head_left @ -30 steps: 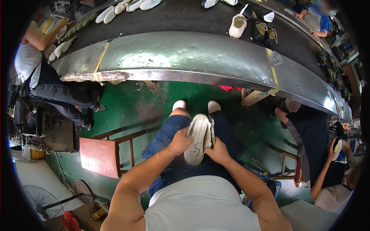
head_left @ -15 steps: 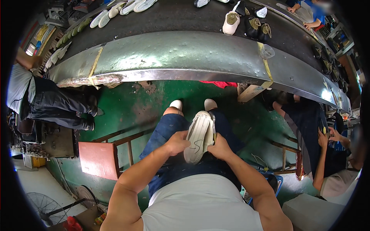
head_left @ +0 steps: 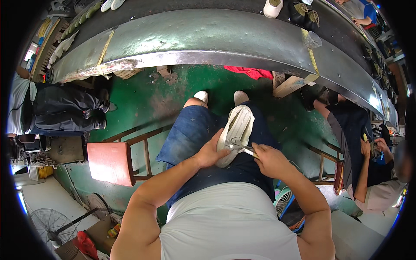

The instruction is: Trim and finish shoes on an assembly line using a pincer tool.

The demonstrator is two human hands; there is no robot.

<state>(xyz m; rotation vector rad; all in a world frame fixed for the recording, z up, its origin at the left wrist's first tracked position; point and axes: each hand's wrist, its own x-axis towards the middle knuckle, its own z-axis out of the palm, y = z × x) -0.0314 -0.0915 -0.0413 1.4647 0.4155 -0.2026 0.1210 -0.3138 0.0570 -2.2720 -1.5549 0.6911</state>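
A pale, off-white shoe [head_left: 237,123] rests over my lap, toe end pointing away from me; its underside seems to face up. My left hand [head_left: 212,150] grips the shoe's near left side, thumb lying across it. In my right hand [head_left: 271,160], the fingers are wrapped round the light handle of a metal hand tool [head_left: 235,144]. The tool's head lies over the middle of the shoe, close to my left thumb. I cannot tell the tool's exact kind, and my fingers hide part of its handle.
Ahead runs a long metal-edged bench [head_left: 186,37] with a dark top, carrying white and black shoes [head_left: 299,13] and a clear plastic cup [head_left: 313,40]. A red-topped stool [head_left: 110,162] stands left. People are at both sides. A wire fan [head_left: 47,227] is at lower left.
My right hand has left the shoe's right edge and now holds the tool across the shoe. The shoe has tilted slightly clockwise. My view has dipped, so the bench appears higher.
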